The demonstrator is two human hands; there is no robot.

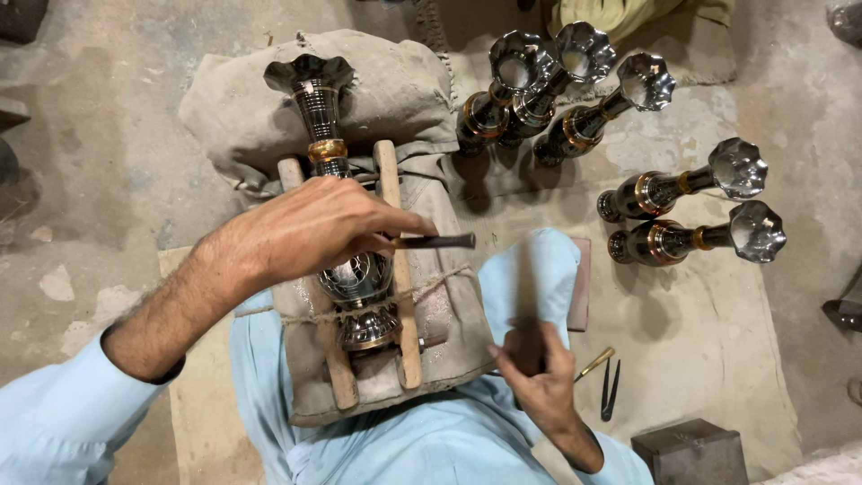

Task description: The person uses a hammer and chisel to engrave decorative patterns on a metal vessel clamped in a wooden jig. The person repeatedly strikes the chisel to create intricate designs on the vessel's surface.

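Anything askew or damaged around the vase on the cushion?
Nothing stands out. The vase lies cradled between two wooden slats on the cushion; five finished vases stand intact on the floor.

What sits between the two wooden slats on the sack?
In the head view, a metal vase lies lengthwise between the slats, under the left hand holding a chisel.

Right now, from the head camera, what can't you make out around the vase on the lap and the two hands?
- Vase middle: hidden behind the left hand.
- Tip of the dark tool: covered by the left hand's fingers, so its contact point is unseen.
- Tool in the right hand: motion-blurred, kind unclear.
- Right forearm: cut off by the bottom edge.
- Small dark pointed tool on the mat: too small to identify.
- Grey box: partly cut off by the bottom edge.
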